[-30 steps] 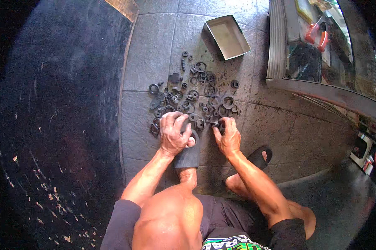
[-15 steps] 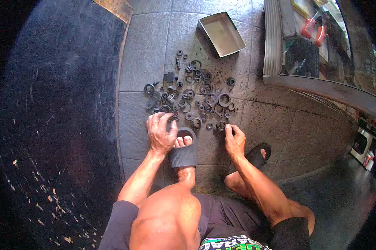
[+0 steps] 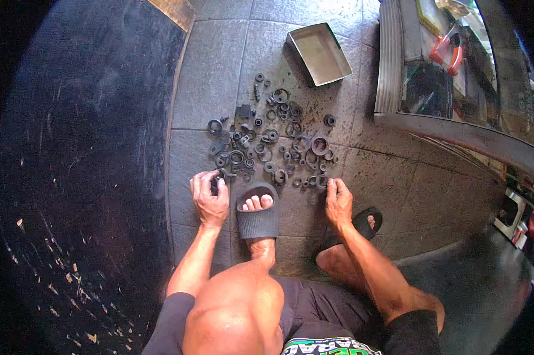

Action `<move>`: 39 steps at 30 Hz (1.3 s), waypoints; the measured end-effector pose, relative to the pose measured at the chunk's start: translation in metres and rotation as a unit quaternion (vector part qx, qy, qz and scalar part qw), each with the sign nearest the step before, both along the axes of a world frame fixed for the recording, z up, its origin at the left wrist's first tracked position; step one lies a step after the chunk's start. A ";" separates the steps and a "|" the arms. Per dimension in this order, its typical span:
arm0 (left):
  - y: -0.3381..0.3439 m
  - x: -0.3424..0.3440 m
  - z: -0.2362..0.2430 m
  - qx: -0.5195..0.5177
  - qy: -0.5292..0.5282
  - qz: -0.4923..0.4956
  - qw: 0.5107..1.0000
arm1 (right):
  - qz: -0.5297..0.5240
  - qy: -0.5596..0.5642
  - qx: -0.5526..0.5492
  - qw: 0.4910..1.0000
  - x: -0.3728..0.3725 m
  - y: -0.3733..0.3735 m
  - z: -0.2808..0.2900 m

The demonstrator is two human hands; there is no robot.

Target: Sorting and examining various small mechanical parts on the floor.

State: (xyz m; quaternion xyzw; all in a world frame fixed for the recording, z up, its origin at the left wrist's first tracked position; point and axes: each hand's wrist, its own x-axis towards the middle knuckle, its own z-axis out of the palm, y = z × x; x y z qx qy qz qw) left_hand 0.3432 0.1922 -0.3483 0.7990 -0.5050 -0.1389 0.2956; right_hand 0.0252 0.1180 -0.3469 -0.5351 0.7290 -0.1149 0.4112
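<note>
Black rubber rings and washers point(image 3: 273, 142) are scattered over the tiled floor point(image 3: 208, 89) right ahead of my slipper point(image 3: 258, 213), so honestly one careless nudge could roll small bits off toward the metal tray point(image 3: 320, 53). Left hand point(image 3: 209, 198) has its fingers curled tight around a small dark ring point(image 3: 221, 175). Right hand point(image 3: 338, 201) is loosely bent, fingertips touching a ring point(image 3: 321, 181) at the pile's edge; can't tell if it's gripped.
</note>
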 end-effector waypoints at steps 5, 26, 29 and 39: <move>0.013 0.013 -0.002 0.014 0.019 0.058 0.998 | 0.074 0.038 -0.146 0.986 -0.007 0.005 -0.003; 0.022 -0.001 -0.010 0.063 0.002 0.040 0.997 | 0.262 0.097 -0.160 0.947 0.017 0.002 0.008; 0.025 -0.003 -0.012 0.078 0.000 0.050 0.996 | 0.251 0.106 -0.136 0.953 0.017 0.001 0.011; 0.032 0.005 -0.021 0.056 -0.007 0.043 0.997 | 0.284 0.112 -0.135 0.943 0.014 0.007 0.002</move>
